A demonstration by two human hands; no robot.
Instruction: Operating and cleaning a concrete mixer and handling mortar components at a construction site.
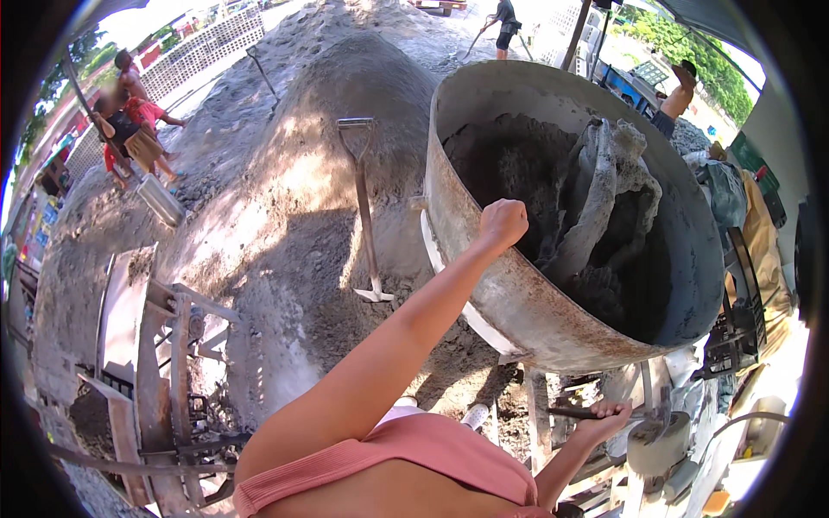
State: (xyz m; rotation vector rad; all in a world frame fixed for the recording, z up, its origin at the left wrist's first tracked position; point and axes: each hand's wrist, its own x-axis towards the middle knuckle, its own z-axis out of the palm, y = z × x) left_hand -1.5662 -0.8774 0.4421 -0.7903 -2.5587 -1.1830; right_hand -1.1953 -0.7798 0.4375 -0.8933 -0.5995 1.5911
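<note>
Beside a gray mound [371,73], a shovel [365,211] stands left of a wide mixing drum [553,304], a strip of ground between them. The left hand [503,224], nearer the drum's mouth, is curled at the rim; whether it clamps the metal cannot be told. Crusted paddles [596,190] crowd the space rightward. Below the rim, the right hand [608,419] is clamped on a dark handle [566,413] lying crosswise.

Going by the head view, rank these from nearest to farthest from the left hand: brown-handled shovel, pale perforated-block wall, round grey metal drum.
1. Drum: its rim is at the left hand.
2. Shovel: left of the drum.
3. Wall: background, upper left.
</note>
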